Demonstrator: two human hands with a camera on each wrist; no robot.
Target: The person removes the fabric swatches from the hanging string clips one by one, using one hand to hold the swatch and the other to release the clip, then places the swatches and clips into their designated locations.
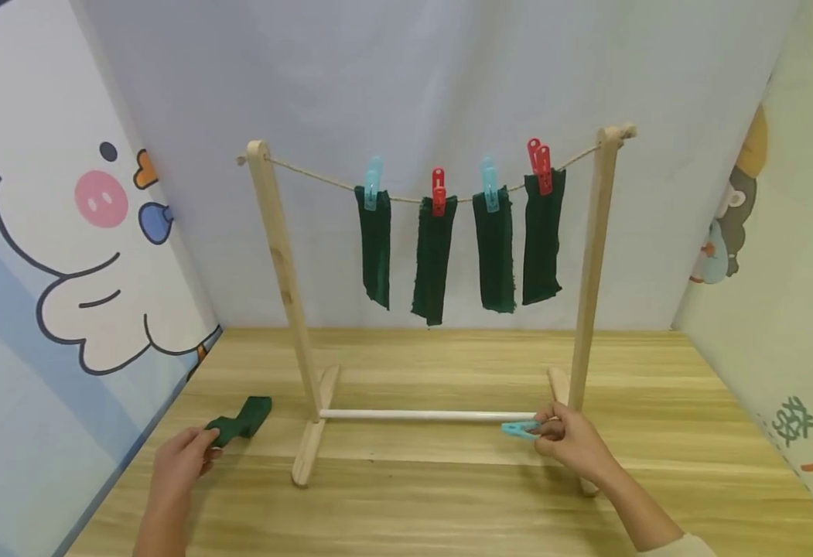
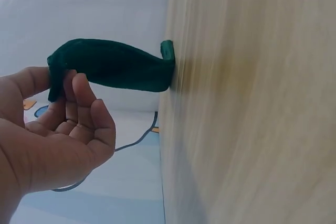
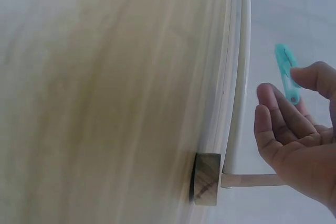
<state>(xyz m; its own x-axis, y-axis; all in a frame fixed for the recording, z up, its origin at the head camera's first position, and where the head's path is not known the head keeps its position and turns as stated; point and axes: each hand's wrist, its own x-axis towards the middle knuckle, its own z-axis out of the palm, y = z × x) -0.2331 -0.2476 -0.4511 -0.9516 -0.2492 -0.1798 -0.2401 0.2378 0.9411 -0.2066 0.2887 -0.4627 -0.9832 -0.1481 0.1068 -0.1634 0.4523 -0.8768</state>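
Note:
A strip of dark green cloth (image 1: 253,416) is pinched at one end by my left hand (image 1: 182,462), left of the wooden rack. In the left wrist view the cloth (image 2: 115,65) droops from thumb and fingers, its far end touching the table. My right hand (image 1: 573,442) pinches a light blue clothespin (image 1: 520,429) in front of the rack's right post. The right wrist view shows that clothespin (image 3: 286,74) between thumb and fingers. Several green cloth strips (image 1: 434,259) hang from the rope (image 1: 315,172), held by red clothespins (image 1: 438,192) and light blue clothespins (image 1: 373,184).
The rack has a left post (image 1: 282,278), a right post (image 1: 594,278) and a white bar (image 1: 427,415) low between them. Its feet (image 1: 306,456) stand on the wood-grain table (image 1: 406,503). Panels with cartoon drawings stand at left and right, and a pale cloth wall behind.

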